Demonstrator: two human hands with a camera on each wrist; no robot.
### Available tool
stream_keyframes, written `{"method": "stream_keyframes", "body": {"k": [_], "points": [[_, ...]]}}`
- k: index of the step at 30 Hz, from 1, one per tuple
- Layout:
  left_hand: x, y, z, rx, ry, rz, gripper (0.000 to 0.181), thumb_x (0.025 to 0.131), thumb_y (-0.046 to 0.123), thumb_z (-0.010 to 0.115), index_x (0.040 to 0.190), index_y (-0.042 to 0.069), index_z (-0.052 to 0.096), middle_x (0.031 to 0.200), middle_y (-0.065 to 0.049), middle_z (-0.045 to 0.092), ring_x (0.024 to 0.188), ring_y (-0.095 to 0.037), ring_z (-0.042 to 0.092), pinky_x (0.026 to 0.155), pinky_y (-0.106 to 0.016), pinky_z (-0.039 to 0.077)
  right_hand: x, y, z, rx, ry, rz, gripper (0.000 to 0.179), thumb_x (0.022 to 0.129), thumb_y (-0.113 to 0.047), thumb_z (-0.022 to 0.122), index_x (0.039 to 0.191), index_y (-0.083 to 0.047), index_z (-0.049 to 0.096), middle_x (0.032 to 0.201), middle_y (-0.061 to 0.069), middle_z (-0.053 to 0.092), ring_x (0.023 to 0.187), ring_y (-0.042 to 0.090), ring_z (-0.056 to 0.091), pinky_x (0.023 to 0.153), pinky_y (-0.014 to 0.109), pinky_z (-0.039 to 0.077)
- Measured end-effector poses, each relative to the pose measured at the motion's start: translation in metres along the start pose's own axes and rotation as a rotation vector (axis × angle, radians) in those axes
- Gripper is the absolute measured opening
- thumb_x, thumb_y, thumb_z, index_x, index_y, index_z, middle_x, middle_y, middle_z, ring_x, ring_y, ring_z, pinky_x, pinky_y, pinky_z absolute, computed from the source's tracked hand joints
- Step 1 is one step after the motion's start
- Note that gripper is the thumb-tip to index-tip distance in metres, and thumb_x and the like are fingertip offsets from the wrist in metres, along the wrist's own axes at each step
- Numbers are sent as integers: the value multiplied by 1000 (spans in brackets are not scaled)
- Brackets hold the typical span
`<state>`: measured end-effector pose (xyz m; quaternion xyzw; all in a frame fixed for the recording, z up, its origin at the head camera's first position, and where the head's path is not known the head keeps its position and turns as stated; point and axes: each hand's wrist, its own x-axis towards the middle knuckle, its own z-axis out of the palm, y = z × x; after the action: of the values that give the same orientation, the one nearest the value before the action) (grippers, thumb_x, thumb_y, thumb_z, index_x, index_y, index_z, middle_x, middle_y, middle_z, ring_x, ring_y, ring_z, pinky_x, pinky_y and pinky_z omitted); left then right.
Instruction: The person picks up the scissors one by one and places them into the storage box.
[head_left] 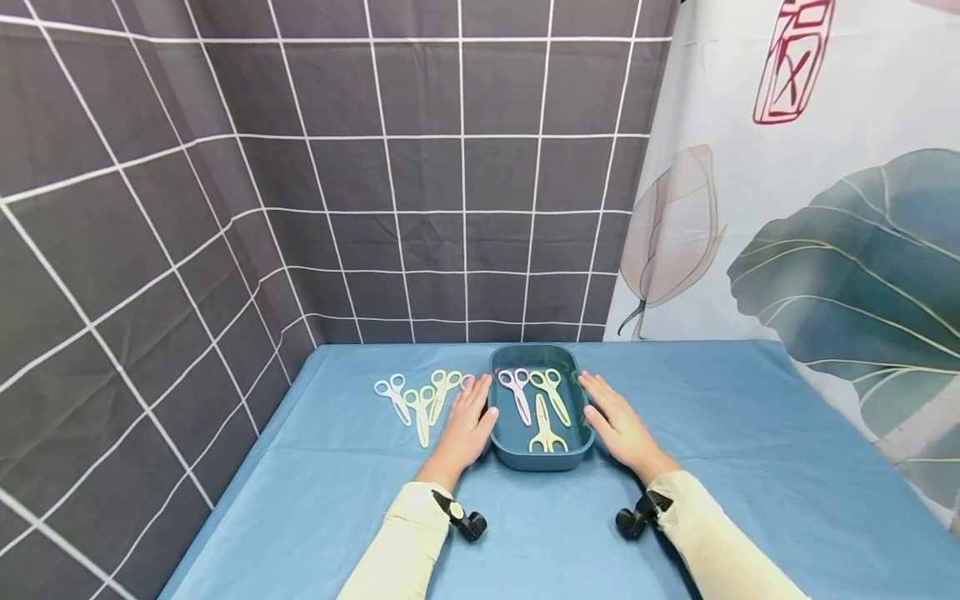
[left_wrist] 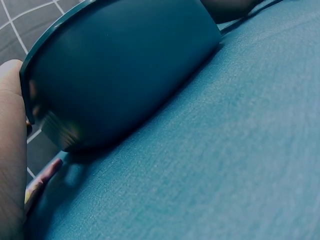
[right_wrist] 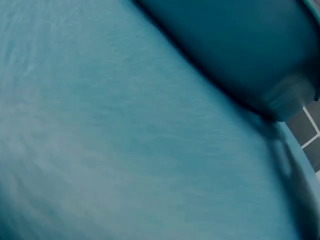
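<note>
A teal plastic bin (head_left: pixel 543 462) stands on the table between my two hands. My left hand (head_left: pixel 465 427) lies along its left side, fingers straight and pointing forward. Along the opposite side is my right hand (head_left: pixel 624 427), its fingers extended too. In the left wrist view, my thumb (left_wrist: pixel 11 120) is right at the bin's rim. Inside the bin lie pink scissors (head_left: pixel 521 405), green scissors (head_left: pixel 557 400) and, handles toward me, yellow scissors (head_left: pixel 542 423). The right wrist view has the bin's outer wall (right_wrist: pixel 240 45), with that hand out of sight.
Left of the bin lie light blue scissors (head_left: pixel 400 406), pale green scissors (head_left: pixel 422 422) and yellow scissors (head_left: pixel 437 403). A pink handle (head_left: pixel 467 381) shows behind my left fingers, the rest hidden. Blue cloth (head_left: pixel 750 467) covers the table; a grey gridded curtain (head_left: pixel 420 242) hangs behind.
</note>
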<state>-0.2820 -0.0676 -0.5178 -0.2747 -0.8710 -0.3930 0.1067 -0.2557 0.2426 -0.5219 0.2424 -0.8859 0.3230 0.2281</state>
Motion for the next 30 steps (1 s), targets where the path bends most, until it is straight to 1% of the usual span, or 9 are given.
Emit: {"method": "stream_keyframes", "body": {"k": [3,8,12,15,19,22,25,27,30], "points": [[-1,0,-2,6,-3,-2,58,105,25,42,157,1,31,163,-17,30,152,-42,16,121,-60,12,0,0,5,0,17,-1,49,104,-13,50,151,-1,44,156,21,42,141,53,35,112,64,27],[0,-1,-4,29,-9,-16,58,106,28,41,158,4,30,164,-14,29,154,-38,15,122,-58,11,2,-3,5,5,23,9,49,104,-13,50,151,-3,44,156,19,42,141,52,35,112,65,27],[4,0,-9,16,16,-5,59,105,27,41,156,-1,31,162,-20,30,152,-43,17,121,-61,13,0,-6,3,20,10,31,49,105,-13,49,152,-3,42,157,19,41,142,51,35,112,66,26],[8,3,-21,-16,65,-30,59,104,24,43,155,-4,30,161,-23,30,150,-46,18,120,-61,15,-3,-5,2,14,6,46,49,105,-14,49,153,-3,41,157,19,40,142,50,35,112,64,27],[14,0,-46,-1,153,-115,62,102,21,47,156,-4,29,162,-22,28,151,-45,16,121,-58,16,-3,-4,1,15,7,46,50,105,-16,49,153,-4,42,157,22,40,141,50,36,112,64,28],[16,-7,-66,22,206,-174,64,102,21,50,157,-2,27,164,-20,25,153,-40,12,122,-56,14,-3,-4,0,19,6,53,50,105,-16,49,152,-3,42,156,24,39,141,50,36,112,65,28],[13,-15,-81,22,240,-228,67,102,22,52,158,-1,23,166,-18,20,155,-36,8,124,-52,10,-3,-6,-1,21,-12,82,51,106,-18,49,153,-3,41,158,22,37,143,48,34,113,63,27],[10,-22,-88,25,266,-260,68,102,22,52,158,-2,22,166,-19,19,155,-36,6,124,-51,9,-3,-7,-2,22,-28,105,51,106,-20,49,154,-5,40,159,20,36,145,45,34,114,61,26],[4,-32,-94,20,318,-304,70,100,19,55,157,-6,22,165,-24,19,154,-40,7,124,-52,8,-3,-9,-3,24,-46,123,52,106,-20,49,155,-6,39,160,19,35,146,43,33,116,58,26]]}}
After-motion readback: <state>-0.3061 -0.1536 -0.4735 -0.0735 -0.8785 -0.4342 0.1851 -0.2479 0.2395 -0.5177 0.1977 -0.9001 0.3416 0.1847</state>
